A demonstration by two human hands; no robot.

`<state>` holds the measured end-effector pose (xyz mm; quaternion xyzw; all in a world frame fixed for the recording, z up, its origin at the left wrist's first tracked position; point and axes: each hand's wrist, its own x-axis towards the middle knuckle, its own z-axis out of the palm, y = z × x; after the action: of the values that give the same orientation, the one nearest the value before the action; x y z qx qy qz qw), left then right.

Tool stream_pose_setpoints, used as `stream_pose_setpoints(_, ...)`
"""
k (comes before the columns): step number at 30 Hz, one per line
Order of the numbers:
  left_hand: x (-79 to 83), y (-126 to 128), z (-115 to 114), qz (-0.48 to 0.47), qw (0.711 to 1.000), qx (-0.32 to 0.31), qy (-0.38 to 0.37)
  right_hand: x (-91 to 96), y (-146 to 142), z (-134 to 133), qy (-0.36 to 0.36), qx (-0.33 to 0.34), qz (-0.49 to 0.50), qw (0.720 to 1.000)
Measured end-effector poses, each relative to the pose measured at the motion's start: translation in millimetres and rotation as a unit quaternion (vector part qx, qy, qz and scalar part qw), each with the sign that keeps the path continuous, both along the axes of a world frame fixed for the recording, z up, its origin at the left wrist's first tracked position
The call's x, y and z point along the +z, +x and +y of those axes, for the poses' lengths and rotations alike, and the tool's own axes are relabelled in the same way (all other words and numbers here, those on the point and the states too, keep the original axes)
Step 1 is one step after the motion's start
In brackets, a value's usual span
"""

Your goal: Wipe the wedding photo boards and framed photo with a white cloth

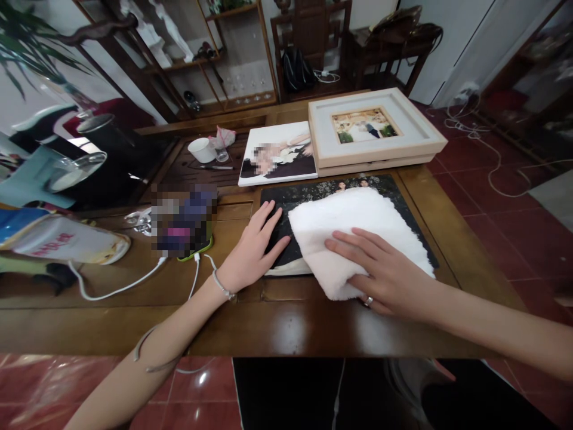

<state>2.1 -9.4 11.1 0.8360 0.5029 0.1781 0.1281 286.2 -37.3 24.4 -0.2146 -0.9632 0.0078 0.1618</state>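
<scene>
My left hand (pixel 254 251) lies with fingers spread at the left edge of a dark photo print (pixel 308 192), holding nothing. A white fluffy cloth (pixel 349 218) covers much of the print, hiding its middle and right part. My right hand (pixel 387 275) presses on the near part of the cloth and grips it, some fingers on top and others tucked by its fold. Two small figures show at the print's top edge, just above the cloth.
Behind the print are a white photo panel (pixel 277 137) and a light wooden picture frame (pixel 378 149) on another one. To the left are a phone (pixel 185 221) with white charging cables, a white bag (pixel 67 239), a white cup (pixel 201 150) and a tea tray (pixel 170 173).
</scene>
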Motion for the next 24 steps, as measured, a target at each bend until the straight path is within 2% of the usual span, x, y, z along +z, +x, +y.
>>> stream_pose_setpoints(4,0.0,-0.4,0.2,-0.002,1.0,-0.006,0.008,-0.6,1.3,3.3,0.002,0.016,0.002,1.0)
stream_pose_setpoints(24,1.4,-0.4,-0.5,0.006,1.0,-0.002,0.006,-3.7,0.9,1.4,0.005,0.007,0.01,1.0)
